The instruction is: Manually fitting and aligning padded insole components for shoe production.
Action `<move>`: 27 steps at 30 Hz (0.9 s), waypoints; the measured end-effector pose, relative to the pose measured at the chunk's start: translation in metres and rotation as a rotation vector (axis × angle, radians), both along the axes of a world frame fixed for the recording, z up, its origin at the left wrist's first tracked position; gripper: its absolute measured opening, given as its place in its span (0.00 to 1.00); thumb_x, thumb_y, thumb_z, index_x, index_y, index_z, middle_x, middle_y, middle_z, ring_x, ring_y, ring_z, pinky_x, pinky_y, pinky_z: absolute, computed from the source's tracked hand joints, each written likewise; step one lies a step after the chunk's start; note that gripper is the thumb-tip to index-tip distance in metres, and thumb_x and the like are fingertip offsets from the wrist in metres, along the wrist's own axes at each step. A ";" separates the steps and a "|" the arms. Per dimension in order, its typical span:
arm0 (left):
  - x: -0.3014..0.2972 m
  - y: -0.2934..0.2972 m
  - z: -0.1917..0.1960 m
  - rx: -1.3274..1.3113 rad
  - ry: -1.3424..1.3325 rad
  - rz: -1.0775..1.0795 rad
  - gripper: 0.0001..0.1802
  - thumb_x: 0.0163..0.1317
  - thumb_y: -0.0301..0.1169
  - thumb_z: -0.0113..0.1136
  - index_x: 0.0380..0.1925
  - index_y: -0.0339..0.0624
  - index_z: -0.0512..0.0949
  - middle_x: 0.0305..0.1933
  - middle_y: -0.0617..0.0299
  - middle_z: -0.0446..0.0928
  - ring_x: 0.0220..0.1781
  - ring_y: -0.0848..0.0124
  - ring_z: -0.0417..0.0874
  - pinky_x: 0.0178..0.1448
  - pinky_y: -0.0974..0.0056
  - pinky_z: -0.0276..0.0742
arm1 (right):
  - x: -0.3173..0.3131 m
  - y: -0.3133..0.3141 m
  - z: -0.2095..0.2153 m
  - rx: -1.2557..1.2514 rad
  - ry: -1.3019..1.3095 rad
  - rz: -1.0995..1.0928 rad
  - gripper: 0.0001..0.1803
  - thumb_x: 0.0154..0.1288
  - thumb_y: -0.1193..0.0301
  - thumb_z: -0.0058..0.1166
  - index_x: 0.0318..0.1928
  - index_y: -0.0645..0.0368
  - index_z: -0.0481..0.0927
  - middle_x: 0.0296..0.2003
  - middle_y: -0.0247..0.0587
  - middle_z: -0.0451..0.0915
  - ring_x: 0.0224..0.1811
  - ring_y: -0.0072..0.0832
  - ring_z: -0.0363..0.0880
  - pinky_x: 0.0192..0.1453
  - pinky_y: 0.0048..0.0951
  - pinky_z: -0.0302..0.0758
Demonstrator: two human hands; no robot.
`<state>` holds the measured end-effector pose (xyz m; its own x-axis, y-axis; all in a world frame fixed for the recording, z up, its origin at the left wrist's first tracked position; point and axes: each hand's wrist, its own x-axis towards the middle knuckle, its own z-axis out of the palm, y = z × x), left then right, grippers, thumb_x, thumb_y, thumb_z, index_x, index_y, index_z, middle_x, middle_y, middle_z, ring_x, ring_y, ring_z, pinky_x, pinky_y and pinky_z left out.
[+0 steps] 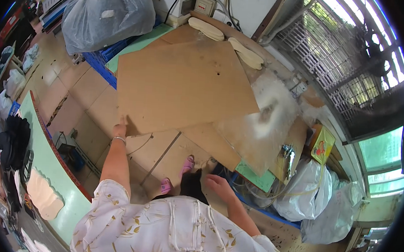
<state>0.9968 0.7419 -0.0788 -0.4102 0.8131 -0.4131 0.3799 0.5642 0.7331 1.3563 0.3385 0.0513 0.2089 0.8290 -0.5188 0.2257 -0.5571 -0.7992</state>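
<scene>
A large brown cardboard sheet lies across the work table, its left part sticking out past the table edge over the floor. My left hand grips its near left corner, with one finger stretched up along the sheet. Apart from the table's near edge, my right hand hangs with nothing in it, its fingers loosely stretched out. More brown board shows under the near right side of the sheet. To the right of it lies a cloudy clear plastic sheet with a whitish patch.
Pale insole-shaped pieces lie at the table's back edge. A stuffed plastic bag rests on a blue crate at the back left. Bags stand at the right, near a yellow container. A green-topped table stands at left.
</scene>
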 end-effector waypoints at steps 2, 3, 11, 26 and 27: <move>0.011 0.007 0.019 -0.112 -0.021 0.035 0.42 0.63 0.57 0.57 0.50 0.18 0.76 0.56 0.34 0.77 0.61 0.49 0.78 0.62 0.54 0.71 | 0.015 0.042 0.003 -0.035 0.431 -0.252 0.25 0.70 0.63 0.54 0.62 0.65 0.75 0.51 0.43 0.82 0.55 0.30 0.80 0.58 0.33 0.76; 0.019 0.009 0.021 -0.077 0.118 -0.021 0.38 0.65 0.55 0.57 0.42 0.17 0.79 0.46 0.40 0.83 0.52 0.53 0.83 0.55 0.55 0.74 | 0.030 0.063 -0.001 -0.039 0.429 -0.251 0.25 0.70 0.63 0.54 0.62 0.65 0.75 0.51 0.43 0.82 0.55 0.30 0.80 0.58 0.33 0.76; 0.037 -0.099 0.138 0.312 -0.351 0.255 0.29 0.70 0.53 0.54 0.25 0.35 0.77 0.22 0.68 0.72 0.25 0.78 0.70 0.30 0.68 0.70 | 0.079 0.186 -0.044 0.117 1.038 -0.684 0.27 0.75 0.54 0.45 0.65 0.58 0.66 0.60 0.45 0.75 0.64 0.37 0.72 0.68 0.42 0.67; 0.003 -0.093 0.117 0.183 -0.374 0.121 0.32 0.71 0.52 0.53 0.51 0.26 0.77 0.50 0.53 0.81 0.47 0.65 0.84 0.51 0.63 0.81 | 0.102 0.201 -0.044 0.170 0.083 -0.088 0.24 0.66 0.55 0.60 0.53 0.61 0.78 0.46 0.34 0.81 0.44 0.23 0.76 0.49 0.31 0.75; 0.004 -0.091 0.122 0.180 -0.380 0.093 0.32 0.71 0.52 0.53 0.51 0.26 0.77 0.50 0.53 0.81 0.47 0.65 0.84 0.51 0.63 0.81 | 0.104 0.204 -0.039 0.061 0.322 -0.288 0.23 0.66 0.55 0.60 0.52 0.59 0.79 0.45 0.33 0.82 0.44 0.22 0.77 0.47 0.30 0.75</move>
<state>1.0012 0.6513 0.0429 -0.3311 0.8527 -0.4041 0.0170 0.4336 0.9009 1.4601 0.5429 0.0119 0.2715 0.7919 -0.5470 -0.1986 -0.5101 -0.8369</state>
